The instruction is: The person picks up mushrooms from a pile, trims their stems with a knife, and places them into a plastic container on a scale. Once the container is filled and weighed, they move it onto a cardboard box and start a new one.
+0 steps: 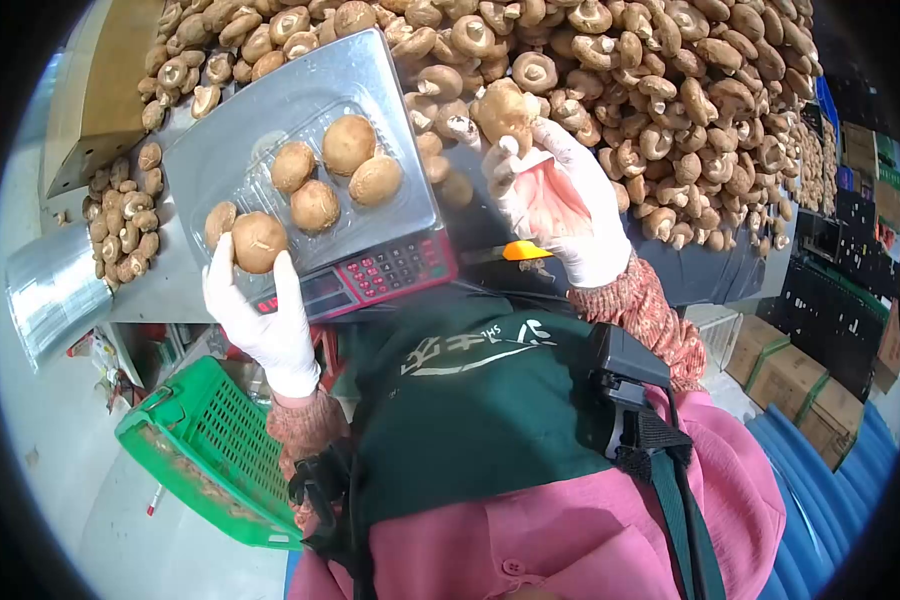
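Observation:
My left hand [255,325], in a white glove, grips a round brown shiitake mushroom [259,243] between thumb and fingers at the near left corner of a clear plastic tray [260,150]. Next to it in the tray is a smaller mushroom [219,222], and several more caps [349,145] sit cap-up further right. The tray rests on the metal plate of a digital scale [405,215] with a red-edged keypad [385,268]. Right of the scale, my gloved right hand [570,205], palm turned up, holds another shiitake mushroom [507,112] in its fingertips.
A large heap of shiitake mushrooms [690,110] covers the back and right of the table. Smaller mushrooms [125,225] lie left beside a metal cylinder [60,290] and a cardboard box [110,100]. Below left stands a green crate [215,430]. An orange-handled tool [525,250] lies near the table edge.

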Demonstrator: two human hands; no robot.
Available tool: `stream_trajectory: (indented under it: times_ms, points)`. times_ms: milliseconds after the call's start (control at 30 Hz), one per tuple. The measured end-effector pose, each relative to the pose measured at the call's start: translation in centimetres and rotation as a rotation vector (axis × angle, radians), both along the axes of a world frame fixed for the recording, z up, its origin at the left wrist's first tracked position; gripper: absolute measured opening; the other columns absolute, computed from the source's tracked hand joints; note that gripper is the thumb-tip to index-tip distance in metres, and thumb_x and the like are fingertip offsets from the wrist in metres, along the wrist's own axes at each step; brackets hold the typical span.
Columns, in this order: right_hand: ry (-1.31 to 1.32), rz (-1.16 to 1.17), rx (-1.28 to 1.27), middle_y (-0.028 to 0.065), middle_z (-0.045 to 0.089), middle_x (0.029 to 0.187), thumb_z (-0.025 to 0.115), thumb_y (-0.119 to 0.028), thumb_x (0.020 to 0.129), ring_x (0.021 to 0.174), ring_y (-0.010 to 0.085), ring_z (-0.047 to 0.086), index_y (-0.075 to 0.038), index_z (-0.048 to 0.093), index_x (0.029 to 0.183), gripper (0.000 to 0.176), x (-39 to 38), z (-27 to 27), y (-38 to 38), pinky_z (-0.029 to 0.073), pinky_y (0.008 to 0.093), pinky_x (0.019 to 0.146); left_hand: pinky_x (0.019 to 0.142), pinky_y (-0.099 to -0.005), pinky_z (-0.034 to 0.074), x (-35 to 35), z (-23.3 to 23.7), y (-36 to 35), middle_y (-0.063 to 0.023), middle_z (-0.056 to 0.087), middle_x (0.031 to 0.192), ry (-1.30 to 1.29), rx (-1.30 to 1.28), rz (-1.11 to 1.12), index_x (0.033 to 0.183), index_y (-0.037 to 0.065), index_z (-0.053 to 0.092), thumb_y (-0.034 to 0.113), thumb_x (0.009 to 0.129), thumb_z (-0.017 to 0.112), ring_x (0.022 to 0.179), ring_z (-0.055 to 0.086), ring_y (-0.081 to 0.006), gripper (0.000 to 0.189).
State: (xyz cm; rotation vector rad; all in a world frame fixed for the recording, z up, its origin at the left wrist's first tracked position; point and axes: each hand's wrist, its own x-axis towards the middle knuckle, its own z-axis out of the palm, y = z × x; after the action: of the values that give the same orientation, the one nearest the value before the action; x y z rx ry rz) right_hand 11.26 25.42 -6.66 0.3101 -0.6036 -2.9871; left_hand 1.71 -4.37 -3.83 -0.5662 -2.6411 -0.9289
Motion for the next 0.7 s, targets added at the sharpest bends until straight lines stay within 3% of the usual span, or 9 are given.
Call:
stream_trajectory:
  times_ms: [133, 233, 333, 433, 500, 567, 600, 667, 700]
  points:
    - [-0.185, -0.03, 0.025, 0.025, 0.045, 0.148, 0.049, -0.017, 0.103, 0.129, 0.0354, 0.052, 0.003, 0.041, 0.145, 0.046, -1.1, 4.1, -1.1, 0.048, 0.0483, 0.108, 0.111, -0.045, 0.037, -0.6, -0.1, 0.0, -0.0155, 0.058, 0.135, 0.068, -0.217, -0.049, 0.13, 0.002, 0.06, 0.008, 0.084, 0.075, 0.121, 0.055, -0.0338, 0.049]
    - [-0.225, -0.026, 0.356, 0.0238, 0.044, 0.149, 0.047, -0.013, 0.103, 0.138, 0.0333, 0.045, 0.003, 0.039, 0.146, 0.046, -1.6, 4.8, -1.5, 0.04, 0.0486, 0.116, 0.108, -0.0447, 0.039, -0.3, 0.2, 0.7, -0.017, 0.058, 0.133, 0.105, -0.186, -0.05, 0.132, 0.0, 0.059, 0.007, 0.084, 0.075, 0.124, 0.053, -0.0343, 0.051]
    - [-0.228, -0.108, 1.204, 0.0208, 0.049, 0.143, 0.056, -0.009, 0.095, 0.132, 0.0262, 0.051, 0.003, 0.035, 0.148, 0.058, -1.3, 5.3, -2.7, 0.042, 0.0423, 0.113, 0.101, -0.0402, 0.047, 0.3, 1.2, 1.2, -0.0191, 0.059, 0.132, 0.157, -0.044, -0.032, 0.133, -0.003, 0.056, 0.001, 0.085, 0.072, 0.118, 0.059, -0.0298, 0.05]
    - [-0.311, -0.188, 1.67, 0.0176, 0.052, 0.138, 0.068, -0.008, 0.086, 0.129, 0.0221, 0.053, 0.001, 0.037, 0.146, 0.068, -0.8, 5.9, -5.0, 0.046, 0.0372, 0.106, 0.094, -0.0344, 0.053, 2.1, 3.6, 3.7, -0.0182, 0.06, 0.129, -0.742, 0.631, -0.123, 0.135, -0.004, 0.054, -0.001, 0.087, 0.069, 0.11, 0.063, -0.023, 0.05]
    - [-0.045, -0.4, 2.075, 0.0173, 0.06, 0.128, 0.068, -0.006, 0.087, 0.117, 0.0245, 0.061, 0.0, 0.048, 0.137, 0.054, 0.0, 3.3, -5.0, 0.05, 0.036, 0.099, 0.089, -0.031, 0.056, 1.6, 4.3, 6.4, -0.0163, 0.061, 0.126, -1.184, 0.88, -0.348, 0.136, -0.005, 0.05, -0.002, 0.089, 0.066, 0.105, 0.065, -0.0185, 0.051]
    - [0.073, -0.389, 2.468, 0.019, 0.064, 0.112, 0.068, -0.002, 0.085, 0.103, 0.0328, 0.064, -0.001, 0.057, 0.124, 0.041, -0.6, 5.1, -5.0, 0.052, 0.0379, 0.088, 0.094, -0.0316, 0.054, 1.8, 4.4, 8.9, -0.0154, 0.06, 0.126, -1.401, 0.985, -0.267, 0.139, -0.005, 0.046, -0.004, 0.087, 0.067, 0.111, 0.063, -0.0198, 0.055]
    - [0.134, -0.413, 2.651, 0.0198, 0.066, 0.104, 0.067, 0.0, 0.084, 0.096, 0.0369, 0.066, -0.001, 0.061, 0.118, 0.035, -1.0, 6.0, -4.9, 0.053, 0.0388, 0.083, 0.102, -0.0341, 0.05, 2.1, 3.2, 9.3, -0.0156, 0.057, 0.131, -1.2, 0.961, -0.325, 0.14, -0.005, 0.044, -0.004, 0.084, 0.068, 0.12, 0.058, -0.0222, 0.06]
    - [0.052, -0.27, 2.533, 0.0222, 0.063, 0.121, 0.069, -0.004, 0.085, 0.114, 0.0367, 0.061, 0.0, 0.056, 0.129, 0.047, -0.5, 5.2, -4.3, 0.049, 0.0404, 0.097, 0.107, -0.0362, 0.045, 2.4, 2.4, 9.2, -0.0159, 0.054, 0.134, -1.182, 1.039, -0.393, 0.14, -0.005, 0.044, -0.004, 0.083, 0.069, 0.126, 0.054, -0.0232, 0.062]
    - [0.049, -0.287, 2.463, 0.023, 0.051, 0.143, 0.074, -0.009, 0.081, 0.134, 0.0349, 0.05, 0.001, 0.043, 0.145, 0.072, 0.8, 3.4, -3.2, 0.04, 0.0421, 0.112, 0.11, -0.0372, 0.043, 2.4, 2.3, 9.3, -0.0161, 0.052, 0.136, -1.171, 1.081, -0.431, 0.14, -0.005, 0.044, -0.004, 0.083, 0.069, 0.129, 0.052, -0.0237, 0.063]
